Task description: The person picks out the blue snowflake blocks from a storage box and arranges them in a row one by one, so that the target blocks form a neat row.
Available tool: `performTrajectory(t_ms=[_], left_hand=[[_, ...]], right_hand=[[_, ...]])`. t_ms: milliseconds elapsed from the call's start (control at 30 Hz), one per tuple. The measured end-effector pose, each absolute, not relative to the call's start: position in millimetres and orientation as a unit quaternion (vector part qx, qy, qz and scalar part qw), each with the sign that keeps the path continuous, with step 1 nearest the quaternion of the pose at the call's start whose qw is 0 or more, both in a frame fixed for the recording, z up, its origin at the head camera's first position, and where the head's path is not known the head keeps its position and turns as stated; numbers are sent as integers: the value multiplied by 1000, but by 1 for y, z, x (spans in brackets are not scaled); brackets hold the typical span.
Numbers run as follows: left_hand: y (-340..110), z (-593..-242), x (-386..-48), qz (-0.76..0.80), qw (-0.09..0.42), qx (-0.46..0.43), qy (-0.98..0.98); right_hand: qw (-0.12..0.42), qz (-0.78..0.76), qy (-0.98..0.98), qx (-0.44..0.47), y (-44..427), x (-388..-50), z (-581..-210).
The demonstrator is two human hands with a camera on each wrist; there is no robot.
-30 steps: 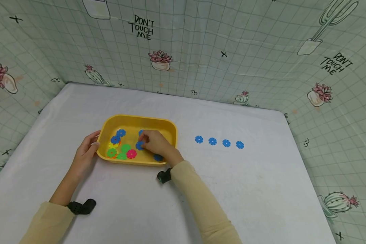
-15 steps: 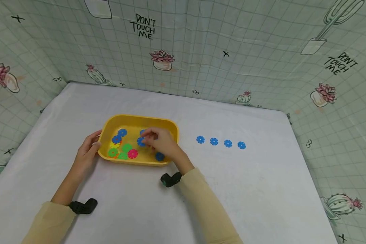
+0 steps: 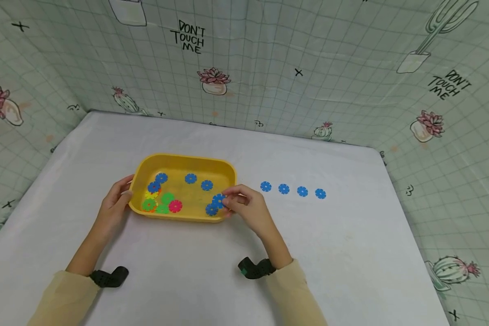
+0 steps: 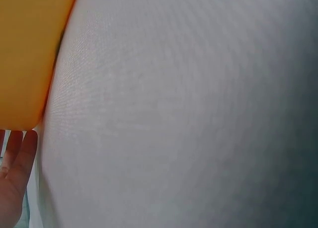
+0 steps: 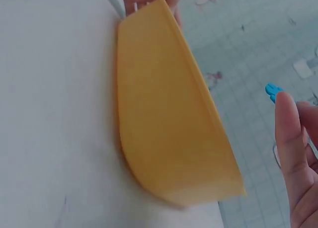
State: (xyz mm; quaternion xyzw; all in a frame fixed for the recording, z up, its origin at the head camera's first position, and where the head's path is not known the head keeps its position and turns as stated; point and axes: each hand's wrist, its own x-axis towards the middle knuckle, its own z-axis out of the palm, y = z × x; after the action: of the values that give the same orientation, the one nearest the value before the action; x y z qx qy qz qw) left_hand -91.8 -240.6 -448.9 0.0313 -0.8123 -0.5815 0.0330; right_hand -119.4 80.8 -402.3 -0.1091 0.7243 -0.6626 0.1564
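A yellow tray (image 3: pixel 179 217) holds blue, green, yellow and pink notched discs. My left hand (image 3: pixel 115 203) grips its left end; in the left wrist view fingers of the left hand (image 4: pixel 15 173) touch the end of the tray (image 4: pixel 27 64). Over the tray's right front corner, my right hand (image 3: pixel 248 207) pinches a blue disc (image 3: pixel 218 200) between thumb and finger. In the right wrist view the pinched disc (image 5: pixel 272 91) shows edge-on at the fingertips of the right hand (image 5: pixel 298 158), beyond the tray's rim (image 5: pixel 198 79). Another blue disc (image 3: pixel 211 209) lies just below the held one.
Right of the tray, four or so blue discs, several in all, lie in a row on the white table, from one (image 3: pixel 266 186) to the rightmost (image 3: pixel 320 194). A patterned cloth wall (image 3: pixel 261 68) stands behind and at both sides.
My right hand has moved right from the tray's middle to its right front corner, with a blue disc pinched. Two blue discs show uncovered near the tray's middle. The left hand stays put.
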Motion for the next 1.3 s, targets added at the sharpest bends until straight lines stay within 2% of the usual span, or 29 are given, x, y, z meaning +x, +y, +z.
performTrajectory(t_ms=[233,500,833,1200,1300], left_hand=[[-242,-450,-91,-578,32,32,-814],[-242,-451,-91,-581,33,33,-813],[-243,-451,-90,-577,34,34,-816],[-241,-451,-91,-582,33,28,-812],[-241,-451,-92,-582,32,28,-812]], right_hand=[[119,-670,731,-61,124,-116,-411],[52,-682,729,22,184,-125,-422],[-12,-705,703,94,275,-153,-472],[-14,-654,697,294,308,-156,-445],[-13,-646,691,323,316,-158,-444]])
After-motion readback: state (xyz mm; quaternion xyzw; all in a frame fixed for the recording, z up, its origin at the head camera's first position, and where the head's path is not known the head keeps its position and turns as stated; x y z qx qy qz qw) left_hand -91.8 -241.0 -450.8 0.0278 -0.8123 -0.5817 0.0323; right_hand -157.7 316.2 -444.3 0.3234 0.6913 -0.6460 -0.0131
